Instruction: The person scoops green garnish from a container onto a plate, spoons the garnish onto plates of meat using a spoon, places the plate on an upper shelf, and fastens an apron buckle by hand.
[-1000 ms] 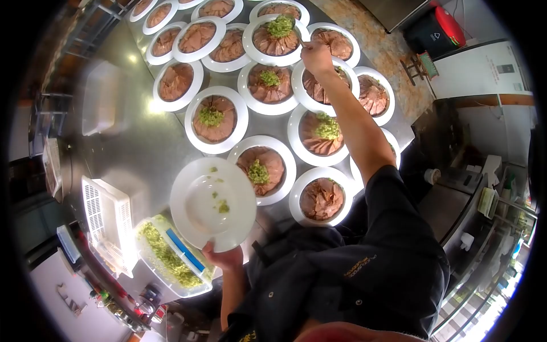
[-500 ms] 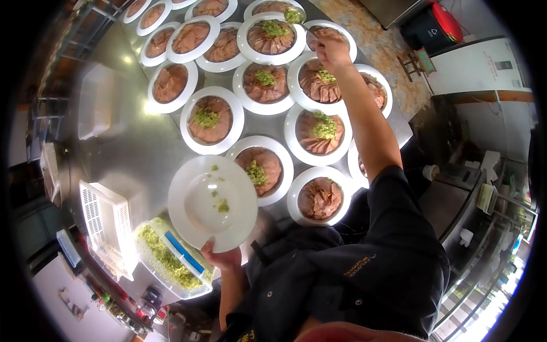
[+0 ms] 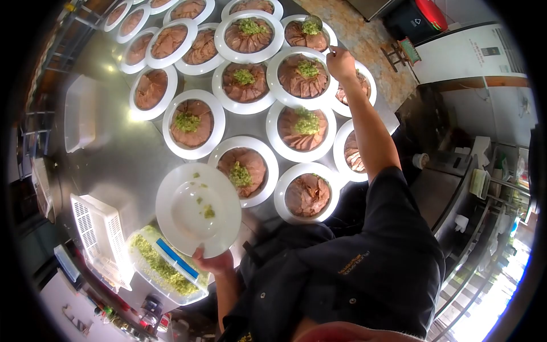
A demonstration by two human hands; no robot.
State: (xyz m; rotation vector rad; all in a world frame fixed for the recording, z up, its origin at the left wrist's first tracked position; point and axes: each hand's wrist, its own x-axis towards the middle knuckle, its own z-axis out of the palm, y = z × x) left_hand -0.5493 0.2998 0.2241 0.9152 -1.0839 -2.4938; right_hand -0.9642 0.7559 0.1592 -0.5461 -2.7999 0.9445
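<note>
My left hand [image 3: 213, 261] grips the rim of a white plate [image 3: 179, 222], held above the table with a few green bits on it. My right hand [image 3: 342, 64] is closed round the handle of a spoon [image 3: 330, 49]. The spoon's bowl, with chopped greens [image 3: 311, 27], is at a plate of sliced meat [image 3: 297, 37] at the back right. Close to that hand lies another plate of meat topped with greens [image 3: 303, 73]. Left of my left hand stands a clear tub of chopped greens [image 3: 165, 268], partly covered by the held plate.
Several white-rimmed plates of sliced meat cover the metal table [image 3: 122, 165], some with a green heap, some plain; a few overlap. A white perforated basket [image 3: 102, 236] stands at the left front, with a clear container [image 3: 81, 117] farther back. A red-lidded bin [image 3: 419, 20] is beyond the table.
My right hand and the spoon have moved to the back-right plate, where greens now lie over the meat. My left hand still holds the plate. The whole view has shifted slightly.
</note>
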